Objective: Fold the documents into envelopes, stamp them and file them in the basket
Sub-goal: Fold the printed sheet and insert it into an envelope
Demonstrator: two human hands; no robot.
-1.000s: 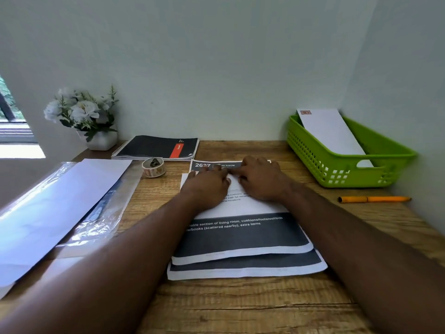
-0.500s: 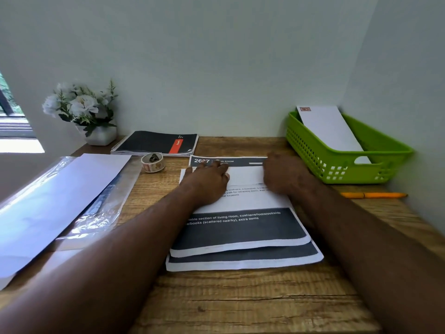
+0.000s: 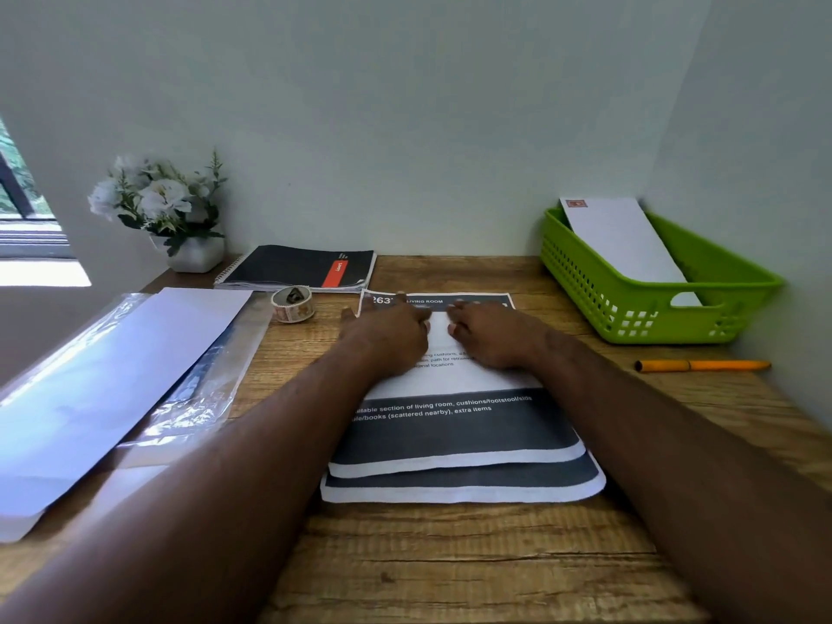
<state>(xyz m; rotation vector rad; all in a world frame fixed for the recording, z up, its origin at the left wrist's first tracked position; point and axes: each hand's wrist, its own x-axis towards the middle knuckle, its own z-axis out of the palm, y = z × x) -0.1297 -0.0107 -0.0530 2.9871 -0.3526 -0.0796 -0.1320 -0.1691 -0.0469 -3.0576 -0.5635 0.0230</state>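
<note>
A printed document (image 3: 454, 425), white with dark bands, lies folded on the wooden desk over another sheet (image 3: 463, 486). My left hand (image 3: 387, 335) and my right hand (image 3: 495, 335) rest side by side on its far folded edge, fingers pressing down flat. A roll of stamps (image 3: 292, 304) sits left of the papers. White envelopes (image 3: 103, 380) lie on clear plastic at the far left. The green basket (image 3: 720, 308) at the right back holds one stamped envelope (image 3: 626, 245).
A spiral notebook (image 3: 297, 268) and a pot of white flowers (image 3: 166, 213) stand against the back wall. An orange pen (image 3: 702, 365) lies in front of the basket. Walls close off the back and the right side.
My right hand slid out to the right along the fold, then came back to the middle beside my left hand. The left hand stayed pressing on the paper.
</note>
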